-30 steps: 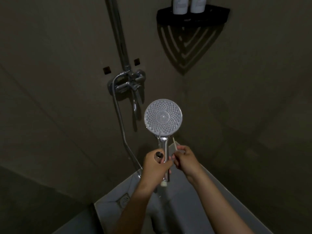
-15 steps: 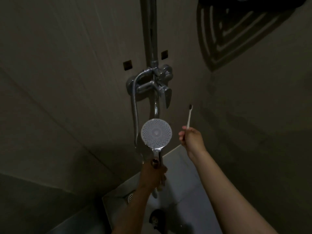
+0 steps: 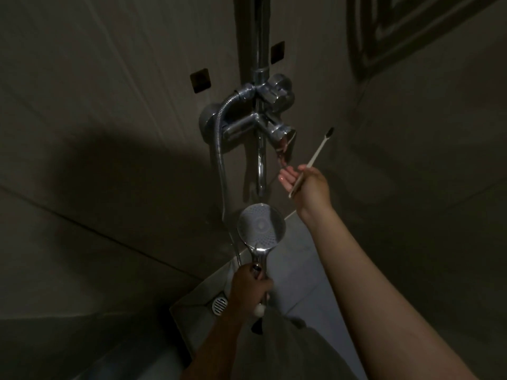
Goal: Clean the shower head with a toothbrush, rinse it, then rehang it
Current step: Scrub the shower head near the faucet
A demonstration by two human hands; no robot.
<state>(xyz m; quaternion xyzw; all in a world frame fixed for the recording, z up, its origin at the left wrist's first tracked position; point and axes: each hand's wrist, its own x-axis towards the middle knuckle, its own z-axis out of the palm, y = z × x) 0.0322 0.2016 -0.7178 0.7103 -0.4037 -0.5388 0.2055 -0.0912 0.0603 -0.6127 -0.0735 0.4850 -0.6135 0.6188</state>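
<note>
My left hand [image 3: 250, 287] grips the chrome handle of the round shower head [image 3: 260, 227], whose nozzle face points up toward me, low in the middle of the view. My right hand [image 3: 307, 185] is raised just below the tap lever [image 3: 286, 141], fingers stretched toward it, while the thumb pins a white toothbrush [image 3: 311, 161] against the palm. The brush's dark bristle end points up and right, away from the shower head.
A chrome mixer valve [image 3: 258, 124] with a spout [image 3: 260, 171] sits on the dim tiled wall, under a vertical riser pipe [image 3: 260, 31]. The metal hose [image 3: 219, 160] loops down from the valve's left side. A round floor drain [image 3: 219, 305] lies below.
My right hand moved up from beside the shower head's handle to the tap lever, taking the toothbrush along. My left hand lowered the shower head. The view shifted down the wall.
</note>
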